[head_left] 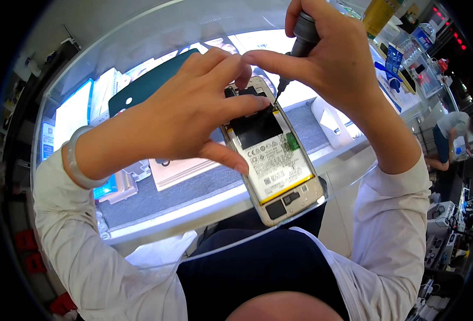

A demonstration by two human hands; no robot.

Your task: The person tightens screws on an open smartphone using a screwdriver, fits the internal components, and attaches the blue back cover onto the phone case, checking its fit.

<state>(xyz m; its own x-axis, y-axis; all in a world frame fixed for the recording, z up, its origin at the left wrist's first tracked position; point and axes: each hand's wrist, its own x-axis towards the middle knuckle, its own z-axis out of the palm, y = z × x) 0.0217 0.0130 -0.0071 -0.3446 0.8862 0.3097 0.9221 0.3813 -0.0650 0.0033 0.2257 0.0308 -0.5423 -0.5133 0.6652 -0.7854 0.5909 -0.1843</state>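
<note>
An opened smartphone (pixel 279 163) with its back off lies tilted on the glass counter, its white battery and dark inner parts showing. My left hand (pixel 199 104) steadies it, with the thumb at its left edge and a finger pressed on its upper part. Closed around a dark grey screwdriver (pixel 304 40), my right hand (pixel 338 59) points the tip down at the phone's upper right edge. My right thumb reaches across close to the left hand's fingers.
Under the glass counter top (pixel 220 200) lie pale boxes and a dark teal rounded panel (pixel 145 83). A clear plastic bottle (pixel 424 36) and a blue packet (pixel 393 58) stand at the far right. Another person (pixel 453 131) crouches beyond.
</note>
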